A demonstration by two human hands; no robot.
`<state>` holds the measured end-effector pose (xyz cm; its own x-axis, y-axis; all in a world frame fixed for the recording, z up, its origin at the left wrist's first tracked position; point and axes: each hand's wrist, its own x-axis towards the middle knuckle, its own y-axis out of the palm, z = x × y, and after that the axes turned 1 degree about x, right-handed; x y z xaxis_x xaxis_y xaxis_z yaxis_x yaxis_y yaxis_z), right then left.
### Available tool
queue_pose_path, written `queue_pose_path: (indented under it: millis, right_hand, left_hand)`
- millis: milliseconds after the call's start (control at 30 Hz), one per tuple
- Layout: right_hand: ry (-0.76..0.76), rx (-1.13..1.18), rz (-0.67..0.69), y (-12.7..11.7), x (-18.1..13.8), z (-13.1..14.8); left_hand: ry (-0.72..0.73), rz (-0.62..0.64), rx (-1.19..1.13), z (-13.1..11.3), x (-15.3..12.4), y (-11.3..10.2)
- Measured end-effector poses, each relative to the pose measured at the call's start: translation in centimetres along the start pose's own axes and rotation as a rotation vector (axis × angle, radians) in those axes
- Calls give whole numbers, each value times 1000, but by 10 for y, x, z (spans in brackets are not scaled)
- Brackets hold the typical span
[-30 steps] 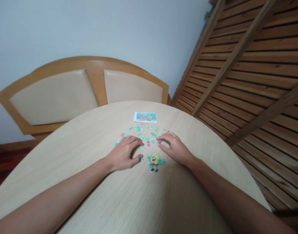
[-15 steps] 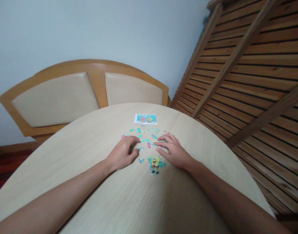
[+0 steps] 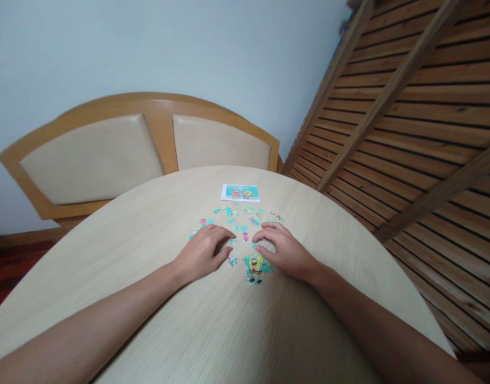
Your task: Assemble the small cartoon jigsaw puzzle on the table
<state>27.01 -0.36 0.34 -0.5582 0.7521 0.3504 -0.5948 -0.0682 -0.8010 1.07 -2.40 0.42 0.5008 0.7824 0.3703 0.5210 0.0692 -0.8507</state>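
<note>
My left hand [image 3: 205,249] rests on the table left of the loose jigsaw pieces, its thumb and fingers apart in a curve and nothing visible between them. From the right, my right hand [image 3: 283,248] reaches in with fingers bent and the thumb apart. A small teal puzzle piece [image 3: 254,245] lies by its fingertips; whether they touch is too small to tell. Just below this hand is a joined patch of puzzle [image 3: 255,264] showing a yellow square cartoon figure on teal. A pink piece [image 3: 245,236] lies between the hands, and another loose piece [image 3: 232,261] sits below my left thumb.
Several teal and pink pieces [image 3: 229,212] are scattered beyond my hands. Behind them lies a printed reference picture [image 3: 240,193]. The round wooden table [image 3: 157,202] has a cushioned bench back [image 3: 93,154] beyond it and a slatted wooden panel [image 3: 409,106] at the right.
My right hand's fingers have drawn closer together and shifted slightly left, uncovering pieces beyond them. My left hand has moved slightly, with more pieces showing above it. The view has tilted a little.
</note>
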Motion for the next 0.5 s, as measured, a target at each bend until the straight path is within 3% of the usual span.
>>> queue_pose_path:
  millis: [300, 500]
  right_hand:
    - [7, 161, -14, 2, 0, 10]
    - [9, 146, -33, 6, 0, 16]
  left_hand:
    - [-49, 25, -123, -4, -1, 3]
    - [9, 37, -183, -9, 0, 4]
